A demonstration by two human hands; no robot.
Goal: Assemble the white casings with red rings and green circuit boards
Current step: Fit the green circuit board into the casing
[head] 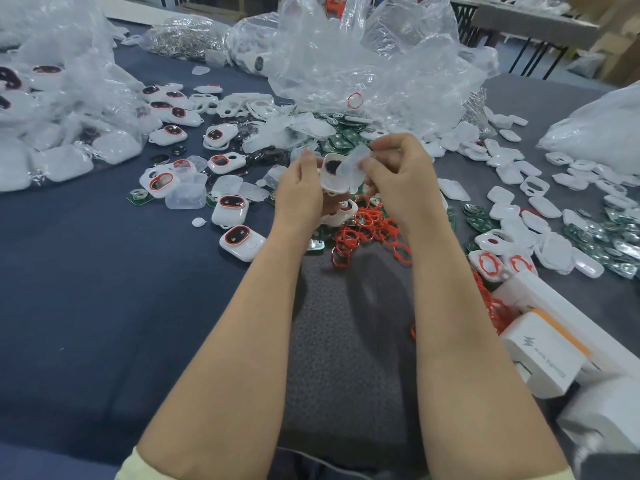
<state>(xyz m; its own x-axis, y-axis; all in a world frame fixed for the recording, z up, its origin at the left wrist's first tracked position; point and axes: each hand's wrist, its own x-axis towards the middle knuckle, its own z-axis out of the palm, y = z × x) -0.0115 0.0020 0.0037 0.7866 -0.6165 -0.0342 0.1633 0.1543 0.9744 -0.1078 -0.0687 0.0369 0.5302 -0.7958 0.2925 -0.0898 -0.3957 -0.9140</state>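
The left hand (pixel 300 190) grips a white casing (pixel 333 180) by its left edge, held up above the table (pixel 86 289), its dark opening facing the camera. The right hand (pixel 398 174) pinches a clear plastic piece (pixel 354 160) between thumb and fingertips, tilted against the casing's upper right side. Loose red rings (pixel 369 227) lie just below both hands, and green circuit boards (pixel 337 142) lie just behind them.
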